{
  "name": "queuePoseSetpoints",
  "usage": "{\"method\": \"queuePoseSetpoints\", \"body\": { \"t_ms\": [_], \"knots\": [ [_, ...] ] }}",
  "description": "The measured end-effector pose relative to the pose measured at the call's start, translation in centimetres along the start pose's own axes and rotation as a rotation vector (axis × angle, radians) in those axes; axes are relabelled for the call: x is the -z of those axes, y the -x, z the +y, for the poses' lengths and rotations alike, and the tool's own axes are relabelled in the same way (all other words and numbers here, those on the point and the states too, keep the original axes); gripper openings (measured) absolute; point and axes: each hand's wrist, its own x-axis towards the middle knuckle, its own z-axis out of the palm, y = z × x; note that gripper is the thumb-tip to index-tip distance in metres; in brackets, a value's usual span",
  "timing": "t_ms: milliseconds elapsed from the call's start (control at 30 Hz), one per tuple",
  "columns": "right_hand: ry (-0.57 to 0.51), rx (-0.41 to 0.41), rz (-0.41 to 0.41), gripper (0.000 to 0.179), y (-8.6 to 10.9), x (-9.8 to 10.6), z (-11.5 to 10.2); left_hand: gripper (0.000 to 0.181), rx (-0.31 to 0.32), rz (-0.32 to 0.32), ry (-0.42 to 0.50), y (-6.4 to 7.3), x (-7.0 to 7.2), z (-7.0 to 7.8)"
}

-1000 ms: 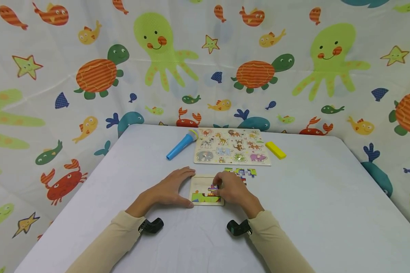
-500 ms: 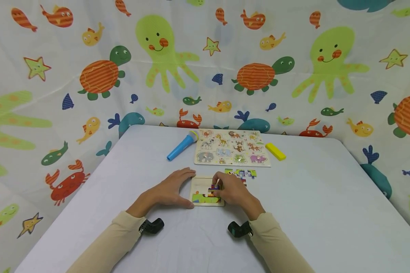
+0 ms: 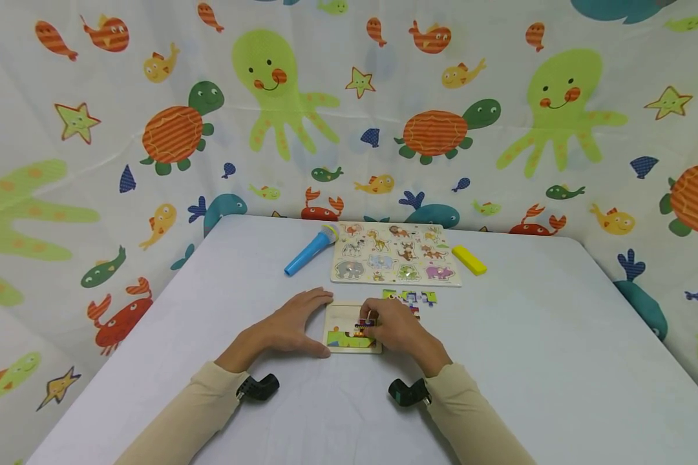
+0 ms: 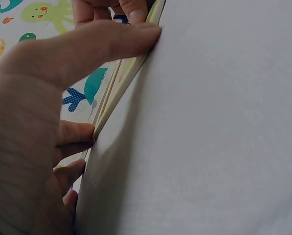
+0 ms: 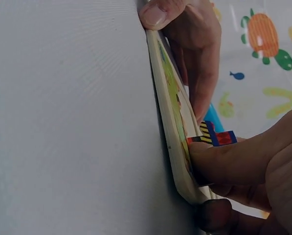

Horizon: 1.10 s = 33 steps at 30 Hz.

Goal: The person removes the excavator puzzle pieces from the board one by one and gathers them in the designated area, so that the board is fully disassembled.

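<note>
A small wooden puzzle board [image 3: 343, 312] lies on the table, with green pieces [image 3: 343, 340] along its near side. My left hand [image 3: 291, 324] is spread along its left side, straight thumb at the near corner and fingertips at the far one. My right hand [image 3: 397, 327] pinches a puzzle piece [image 5: 218, 137] between thumb and fingers over the board's right part. Red, blue and yellow-black stripes show on this piece, which stands tilted in the right wrist view. Its lower end is hidden by the thumb. In the left wrist view, the left thumb [image 4: 131, 39] lies on the board's edge.
Several loose puzzle pieces [image 3: 410, 297] lie just beyond the right hand. Farther back are an animal puzzle board [image 3: 363, 259], a blue toy microphone [image 3: 309, 254] and a yellow block [image 3: 469, 259]. A sea-animal cloth [image 3: 349, 142] hangs behind the white table [image 3: 558, 336].
The pinched piece has tilted in my right fingers and shifted slightly, staying over the board's right part. The left hand keeps its place at the board. The head view has shifted slightly.
</note>
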Motion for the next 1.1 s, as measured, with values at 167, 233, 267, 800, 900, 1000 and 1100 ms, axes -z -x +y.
{"method": "queuePoseSetpoints", "body": {
  "t_ms": [167,233,267,800,900,1000,1100],
  "knots": [
    [0.05,0.025,-0.031,0.011,0.1,-0.1,-0.2,0.107,-0.007,0.004,0.004,0.0,-0.1,-0.2],
    [0.072,0.039,-0.038,0.01,0.1,-0.2,-0.1,0.107,-0.009,0.005,0.005,0.0,-0.1,-0.2],
    [0.08,0.044,-0.039,0.01,0.1,-0.2,-0.1,0.106,-0.01,0.005,0.007,0.0,-0.1,-0.2],
    [-0.039,0.106,-0.031,0.005,0.2,0.5,0.6,0.106,-0.007,0.0,0.013,0.2,0.0,0.0],
    [-0.069,0.11,-0.001,0.01,0.4,1.2,0.9,0.106,0.006,0.001,0.015,0.2,0.0,0.2],
    [-0.093,0.087,0.027,0.021,0.5,1.9,1.2,0.106,0.015,0.002,0.009,0.2,0.0,0.3],
    [-0.109,0.057,0.051,0.027,0.6,2.5,1.6,0.106,0.017,0.004,0.008,0.2,0.0,0.3]
  ]
}}
